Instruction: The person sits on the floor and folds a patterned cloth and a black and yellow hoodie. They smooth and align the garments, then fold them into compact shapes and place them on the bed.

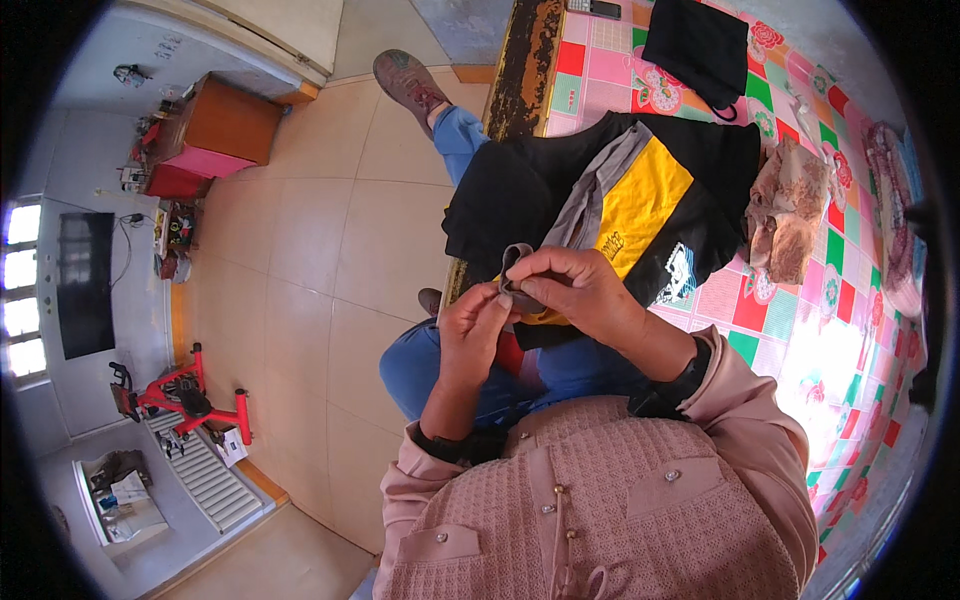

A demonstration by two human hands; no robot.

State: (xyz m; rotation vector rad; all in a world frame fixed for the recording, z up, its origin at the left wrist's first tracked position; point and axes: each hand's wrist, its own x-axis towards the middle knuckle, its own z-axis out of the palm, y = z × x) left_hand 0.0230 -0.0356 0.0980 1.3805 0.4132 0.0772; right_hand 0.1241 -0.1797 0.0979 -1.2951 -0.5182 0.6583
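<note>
Both hands meet in front of my lap, over the near edge of a black garment (495, 199) with yellow and grey panels. My left hand (471, 334) pinches a narrow greyish fabric band (514, 256) between thumb and fingertips. From the other side, my right hand (581, 289) grips the same band, which loops up above the fingertips. Whether the band belongs to the garment cannot be told, as the fingers cover much of it. The garment is spread across my lap and the patterned bed cover (720, 296), with a white print (677, 274) near its right edge.
A folded brown patterned cloth (787, 210) lies right of the garment, and a black cloth item (697, 52) beyond it. A phone (604, 9) rests at the far edge. Across the tiled floor (300, 247) stand a red exercise bike (191, 401) and a brown cabinet (221, 124).
</note>
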